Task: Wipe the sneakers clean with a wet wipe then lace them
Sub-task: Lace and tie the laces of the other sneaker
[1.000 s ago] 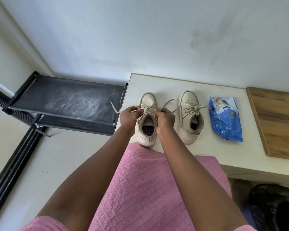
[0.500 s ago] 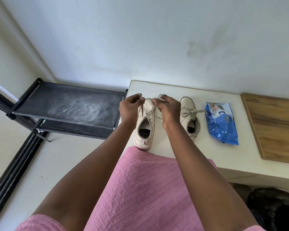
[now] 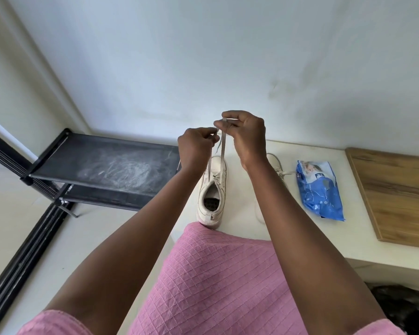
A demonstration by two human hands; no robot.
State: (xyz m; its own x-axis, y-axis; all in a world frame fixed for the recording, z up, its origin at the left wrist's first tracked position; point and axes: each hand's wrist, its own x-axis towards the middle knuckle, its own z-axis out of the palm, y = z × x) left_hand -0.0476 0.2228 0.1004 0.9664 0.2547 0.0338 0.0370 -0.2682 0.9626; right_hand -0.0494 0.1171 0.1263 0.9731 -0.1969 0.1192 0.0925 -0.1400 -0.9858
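A cream high-top sneaker (image 3: 212, 189) stands on the white table (image 3: 300, 238), heel towards me. Its two lace ends (image 3: 221, 146) rise taut from the top eyelets. My left hand (image 3: 195, 147) pinches one lace end above the shoe. My right hand (image 3: 244, 135) pinches the other end, a little higher and close beside the left. The second cream sneaker (image 3: 277, 165) sits to the right, mostly hidden behind my right forearm, its lace trailing rightwards. A blue wet-wipe pack (image 3: 319, 189) lies right of it.
A wooden board (image 3: 397, 194) lies at the table's right end. A black shoe rack (image 3: 107, 168) stands left of the table against the wall. A dark bag (image 3: 406, 308) sits under the table at lower right. My pink dress fills the foreground.
Both hands have risen from the sneaker's collar to well above it, drawing the two lace ends upward and taut. The view has tilted down slightly.
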